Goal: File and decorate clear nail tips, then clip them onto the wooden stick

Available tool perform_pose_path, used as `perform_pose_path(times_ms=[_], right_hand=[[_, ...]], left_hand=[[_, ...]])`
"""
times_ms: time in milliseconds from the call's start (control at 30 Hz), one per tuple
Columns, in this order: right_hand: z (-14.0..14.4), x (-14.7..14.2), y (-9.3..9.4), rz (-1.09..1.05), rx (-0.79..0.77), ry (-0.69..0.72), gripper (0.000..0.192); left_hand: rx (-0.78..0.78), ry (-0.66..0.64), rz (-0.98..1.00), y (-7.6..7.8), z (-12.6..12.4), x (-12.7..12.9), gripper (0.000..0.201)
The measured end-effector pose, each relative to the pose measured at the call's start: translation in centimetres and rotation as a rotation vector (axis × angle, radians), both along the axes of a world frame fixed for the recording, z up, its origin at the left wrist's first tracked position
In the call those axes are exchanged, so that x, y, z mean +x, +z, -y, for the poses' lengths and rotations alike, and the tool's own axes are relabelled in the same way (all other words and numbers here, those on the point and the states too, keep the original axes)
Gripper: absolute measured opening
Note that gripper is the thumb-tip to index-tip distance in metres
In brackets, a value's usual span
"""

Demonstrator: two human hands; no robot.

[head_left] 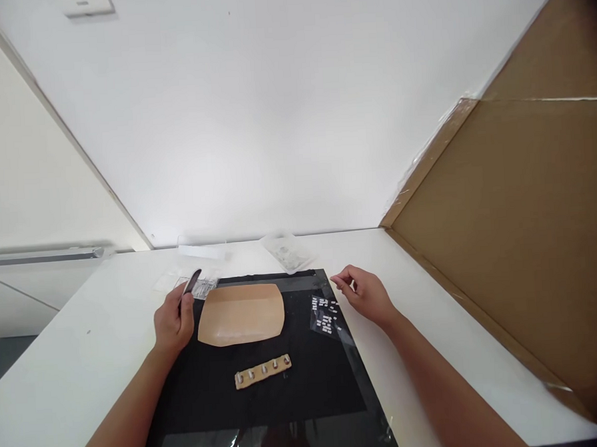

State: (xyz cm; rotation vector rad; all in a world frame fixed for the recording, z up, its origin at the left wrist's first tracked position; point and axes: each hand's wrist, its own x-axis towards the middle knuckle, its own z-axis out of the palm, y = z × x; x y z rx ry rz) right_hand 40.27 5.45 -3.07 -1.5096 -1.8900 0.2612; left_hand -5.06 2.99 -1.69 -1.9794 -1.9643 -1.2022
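at lower left, the left hand grips a slim tool beside a tan tray; a pegged strip lies at lower centre. right of centre, the right hand pinches fingertips together, anything between unclear.

- One camera, worn on the person's head, faces forward and down.
- It looks across the white table toward the wall, which fills the upper half of the view.
- The black mat lies near, low and left of centre.
- The left hand and right hand are both in view, forearms rising from the bottom edge.
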Motion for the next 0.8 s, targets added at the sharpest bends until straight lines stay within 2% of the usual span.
perform_pose_path(times_ms=[33,133,233,300,433,533,633,800], right_hand=[[0.2,-0.4,0.2,0.007,0.002,0.005,0.038],[0.7,-2.3,1.2,0.025,0.011,0.03,0.036],[1.5,-5.7,2.8,0.0,0.034,0.079,0.032],[2.2,-8.6,4.1,-0.047,0.055,0.138,0.028],[3.4,-14.2,5.7,-0.127,0.15,0.262,0.023],[3.8,-17.0,5.3,-0.075,0.224,0.258,0.026],[4.0,-18.5,4.1,-0.03,0.296,0.226,0.027],[4.0,-19.5,2.7,0.031,0.39,0.185,0.025]], left_hand=[[0.009,-0.033,0.007,0.4,0.2,0.5,0.035],[-0.044,-0.274,0.079,2.4,1.1,2.3,0.031],[-0.114,-0.452,0.133,4.3,1.7,4.1,0.029],[-0.12,-0.524,0.194,4.8,2.0,4.9,0.028],[-0.165,-0.594,0.318,3.9,2.4,5.4,0.029],[-0.204,-0.644,0.368,3.0,2.8,5.5,0.031],[-0.251,-0.657,0.402,2.8,3.0,5.6,0.03],[-0.295,-0.686,0.416,3.3,3.5,6.1,0.029]])
